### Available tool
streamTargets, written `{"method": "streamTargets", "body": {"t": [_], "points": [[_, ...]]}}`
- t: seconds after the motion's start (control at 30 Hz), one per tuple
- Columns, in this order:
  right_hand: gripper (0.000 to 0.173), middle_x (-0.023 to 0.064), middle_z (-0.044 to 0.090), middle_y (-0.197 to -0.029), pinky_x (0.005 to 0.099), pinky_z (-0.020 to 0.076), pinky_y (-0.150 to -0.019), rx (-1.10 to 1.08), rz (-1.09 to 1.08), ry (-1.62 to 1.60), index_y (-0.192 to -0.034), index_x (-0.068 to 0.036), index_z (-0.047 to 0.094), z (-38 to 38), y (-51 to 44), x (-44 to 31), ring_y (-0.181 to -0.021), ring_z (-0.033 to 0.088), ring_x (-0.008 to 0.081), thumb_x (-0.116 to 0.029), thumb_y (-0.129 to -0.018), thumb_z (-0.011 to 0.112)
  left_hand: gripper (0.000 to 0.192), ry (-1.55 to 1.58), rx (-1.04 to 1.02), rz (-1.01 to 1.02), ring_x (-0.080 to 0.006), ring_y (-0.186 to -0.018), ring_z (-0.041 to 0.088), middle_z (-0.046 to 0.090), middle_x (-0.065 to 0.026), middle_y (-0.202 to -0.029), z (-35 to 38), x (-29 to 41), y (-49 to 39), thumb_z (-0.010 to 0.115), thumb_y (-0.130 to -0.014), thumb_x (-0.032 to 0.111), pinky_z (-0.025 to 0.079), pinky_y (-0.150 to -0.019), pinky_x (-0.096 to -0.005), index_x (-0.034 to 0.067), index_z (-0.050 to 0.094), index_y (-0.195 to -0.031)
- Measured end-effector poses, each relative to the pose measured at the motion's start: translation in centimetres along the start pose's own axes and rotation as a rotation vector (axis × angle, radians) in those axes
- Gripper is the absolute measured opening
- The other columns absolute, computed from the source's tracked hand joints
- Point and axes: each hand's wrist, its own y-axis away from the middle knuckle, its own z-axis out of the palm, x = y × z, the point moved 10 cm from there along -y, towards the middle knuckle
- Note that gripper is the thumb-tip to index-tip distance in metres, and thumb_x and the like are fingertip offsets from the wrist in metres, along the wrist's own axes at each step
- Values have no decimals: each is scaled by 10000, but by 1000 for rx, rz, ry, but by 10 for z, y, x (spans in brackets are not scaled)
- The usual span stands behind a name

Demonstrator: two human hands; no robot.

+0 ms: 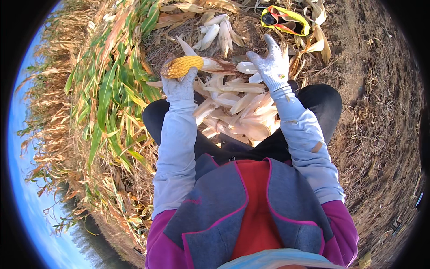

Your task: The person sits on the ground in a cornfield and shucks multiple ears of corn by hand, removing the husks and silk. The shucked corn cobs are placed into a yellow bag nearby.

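Note:
My left hand, in a pale work glove, grips a yellow ear of corn with bare kernels. Husk, pale with a brown edge, trails right from the ear's end; whether it is still attached I cannot tell. To the right, my right hand, gloved too, is raised with thumb and fingers apart and holds nothing. Just left of its palm lies a small white piece, its kind unclear. Loose dry husks are heaped between my bent knees, below both hands.
Ahead lie more pale husks. A yellow-and-orange bag with a dark round object sits beyond my right hand. Green and dry corn stalks are piled along my left. Straw-strewn soil stretches to my right.

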Motion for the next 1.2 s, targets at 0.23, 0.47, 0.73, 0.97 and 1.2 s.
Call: {"method": "streamTargets", "body": {"t": [0.23, 0.47, 0.73, 0.97, 1.2], "points": [[535, 89, 598, -1293, 385, 501, -999, -807, 893, -1395, -1385, -67, 506, 117, 100, -23, -1146, 596, 220, -475, -1039, 481, 603, -266, -432, 653, -433, -1178, 559, 538, -201, -1306, 79, 61, 98, 732, -720, 21, 474, -1000, -509, 152, 572, -1286], [500, 90, 668, -1041, 330, 578, -719, -816, 979, -1256, -1292, -20, 558, 107, 106, -19, -866, 669, 198, -373, -955, 668, 514, -355, -458, 397, -407, -1172, 581, 587, -180, -1276, 80, 37, 99, 693, -805, 76, 483, -1002, -442, 90, 566, -1303], [658, 130, 661, -1072, 322, 570, -717, -910, 681, -825, -1352, 8, 504, 91, 104, -37, -863, 673, 192, -395, -887, 736, 420, 481, -360, -788, -215, -1016, 640, 652, -117, -1156, 109, -81, 54, 682, -952, 232, 525, -903, -343, -27, 595, -1271], [714, 153, 660, -1140, 335, 530, -847, -928, 401, -526, -1354, -8, 512, 79, 84, -57, -998, 654, 210, -452, -846, 745, 262, 573, -281, -915, -258, -891, 664, 673, -132, -996, 112, -97, 11, 685, -906, 126, 563, -816, -379, -23, 643, -1117], [805, 188, 668, -1138, 368, 494, -918, -988, 298, -90, -1345, 5, 486, 65, 85, -54, -1030, 655, 272, -535, -807, 744, 223, 603, -230, -958, -280, -753, 669, 646, -140, -853, 104, -79, 7, 647, -949, 168, 604, -735, -400, -20, 609, -1062]]}}
